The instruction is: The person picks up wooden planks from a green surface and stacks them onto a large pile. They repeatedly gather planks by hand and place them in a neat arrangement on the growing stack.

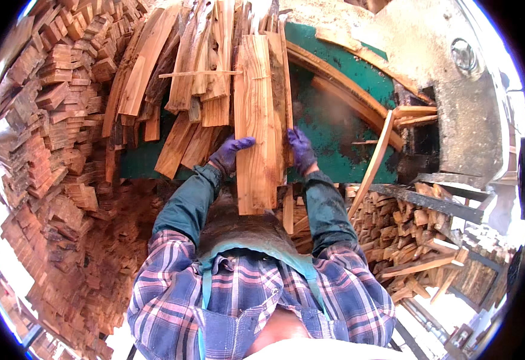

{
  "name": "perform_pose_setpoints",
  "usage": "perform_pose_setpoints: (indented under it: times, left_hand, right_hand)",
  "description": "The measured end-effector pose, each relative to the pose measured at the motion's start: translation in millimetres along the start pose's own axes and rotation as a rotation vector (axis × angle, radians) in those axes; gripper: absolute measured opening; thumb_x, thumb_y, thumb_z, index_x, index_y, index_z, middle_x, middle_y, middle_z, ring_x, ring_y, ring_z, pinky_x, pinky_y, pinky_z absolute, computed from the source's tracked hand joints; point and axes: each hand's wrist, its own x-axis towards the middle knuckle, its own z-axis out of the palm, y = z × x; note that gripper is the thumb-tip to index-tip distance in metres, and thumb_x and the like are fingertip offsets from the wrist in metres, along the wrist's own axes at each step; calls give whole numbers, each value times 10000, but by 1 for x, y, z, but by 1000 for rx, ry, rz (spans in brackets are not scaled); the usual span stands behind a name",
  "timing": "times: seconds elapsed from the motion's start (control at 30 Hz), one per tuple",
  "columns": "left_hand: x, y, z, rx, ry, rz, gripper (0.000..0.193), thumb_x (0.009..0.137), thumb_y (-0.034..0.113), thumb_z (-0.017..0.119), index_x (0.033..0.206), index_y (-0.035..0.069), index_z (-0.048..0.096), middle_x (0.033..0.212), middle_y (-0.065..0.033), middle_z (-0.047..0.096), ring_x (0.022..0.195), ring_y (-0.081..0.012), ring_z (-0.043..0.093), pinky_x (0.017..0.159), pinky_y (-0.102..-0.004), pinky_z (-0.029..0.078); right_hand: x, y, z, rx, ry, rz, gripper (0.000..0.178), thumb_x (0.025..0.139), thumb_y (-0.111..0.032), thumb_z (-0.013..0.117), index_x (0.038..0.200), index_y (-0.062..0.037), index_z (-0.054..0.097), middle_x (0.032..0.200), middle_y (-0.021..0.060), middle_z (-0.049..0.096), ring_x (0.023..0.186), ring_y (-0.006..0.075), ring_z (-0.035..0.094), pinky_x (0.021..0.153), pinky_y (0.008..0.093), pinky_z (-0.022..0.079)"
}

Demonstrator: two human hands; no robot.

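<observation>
A long, flat wooden board (255, 120) lies lengthwise in front of me, its near end jutting over the table edge toward my apron. My left hand (231, 153), in a purple glove, grips the board's left edge with the thumb on top. On the other side, my right hand (301, 151), also gloved in purple, is closed against the right edge of a narrower board (280, 102) beside it. The right fingertips are partly hidden at that edge. A thin splinter of wood (199, 74) lies across the boards beyond my left hand.
More rough boards (148, 63) are heaped on the green table (346, 78) at the left and far side. Tall stacks of cut wood (52, 120) line the left. Loose sticks (373, 162) lean at the right by a worn machine plate (469, 120); more wood pieces (394, 228) lie below.
</observation>
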Motion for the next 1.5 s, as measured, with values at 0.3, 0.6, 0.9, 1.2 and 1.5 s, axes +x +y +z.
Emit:
perform_pose_setpoints:
  times: [0.3,0.6,0.9,1.2,1.5]
  left_hand:
    - [-11,11,26,-22,-133,43,420,852,333,748,1143,40,667,1077,-40,689,982,-185,667,901,-366,555]
    - [-49,64,70,169,-35,250,417,902,302,700,1187,4,638,1061,-50,686,965,-173,673,837,-327,575]
    - [-116,87,107,128,-19,568,489,858,257,728,1246,2,574,1065,-109,688,890,-233,708,755,-378,613]
    - [-208,130,162,53,26,916,486,835,162,787,1254,8,596,1095,-60,695,1007,-157,670,902,-328,557]
    - [-308,302,158,458,472,1383,355,886,269,732,1134,25,659,1037,-79,694,927,-217,663,888,-338,534]
  right_hand:
    - [-24,-2,34,835,-287,447,642,951,-543,581,1388,-78,515,1315,137,610,1168,293,603,999,440,511]
    - [-63,-110,5,590,-291,155,476,886,-332,710,1236,-20,630,1136,83,682,985,195,669,862,336,553]
    - [-105,-182,-14,552,-454,-40,649,856,-290,709,1387,6,478,1223,134,627,1033,243,657,890,361,552]
    - [-95,-221,25,128,-668,-328,673,861,-251,685,1436,-25,419,1149,63,610,1003,160,604,903,320,505]
    - [-70,-366,186,138,-1046,-409,685,933,-300,612,1482,-39,297,1273,151,604,1175,272,596,1034,423,475]
